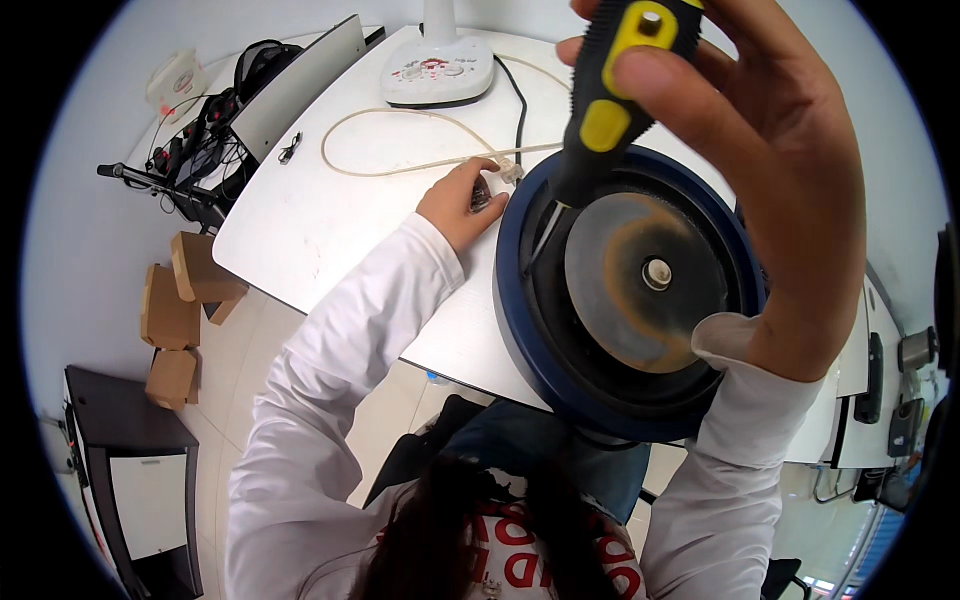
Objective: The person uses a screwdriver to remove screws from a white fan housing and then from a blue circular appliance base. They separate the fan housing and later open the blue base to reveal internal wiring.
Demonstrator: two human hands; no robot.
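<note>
My right hand is raised over the appliance and grips a black and yellow screwdriver. The screwdriver's metal shaft slants down into the black channel inside the rim. That appliance is a round blue housing with a black inside, like a rice cooker base. A grey, brown-stained metal heating plate with a pale knob at its centre sits in it. Beside its left edge, my left hand rests on the table, its fingers curled round a small dark shiny thing that I cannot make out.
Near my left hand lie a clear plug and a looped pale cable on the white table. A white appliance base stands at the back. Cardboard boxes and a dark cabinet are at the left.
</note>
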